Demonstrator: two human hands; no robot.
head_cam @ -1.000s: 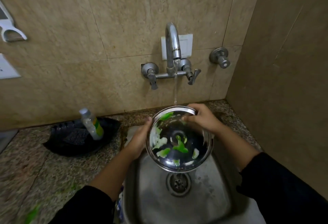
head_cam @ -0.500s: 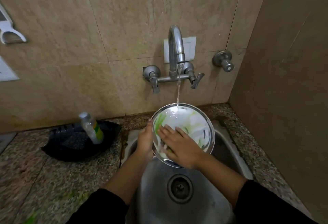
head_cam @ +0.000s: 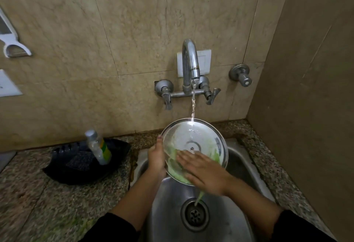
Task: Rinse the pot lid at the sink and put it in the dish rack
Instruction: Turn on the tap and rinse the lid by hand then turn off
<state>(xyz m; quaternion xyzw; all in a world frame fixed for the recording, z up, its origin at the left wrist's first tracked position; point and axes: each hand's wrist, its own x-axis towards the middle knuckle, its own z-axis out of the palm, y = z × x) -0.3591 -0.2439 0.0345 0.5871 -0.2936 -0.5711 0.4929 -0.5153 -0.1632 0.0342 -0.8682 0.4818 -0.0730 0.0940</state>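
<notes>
Left hand (head_cam: 156, 158) grips the pot lid (head_cam: 193, 142) rim under the tap (head_cam: 189, 63) stream; right hand (head_cam: 206, 171) lies flat, fingers spread, on soapy glass.

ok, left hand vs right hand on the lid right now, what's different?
The left hand grips the pot lid by its left rim, holding it tilted; the right hand lies flat, fingers spread, on its soapy lower face. Left sits beside the lid, right in front of it. Both touch the lid over the sink.

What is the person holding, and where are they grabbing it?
The pot lid, tilted under the running tap. The left hand grips its left rim; the right hand lies flat on its lower face, rubbing rather than gripping.
</notes>
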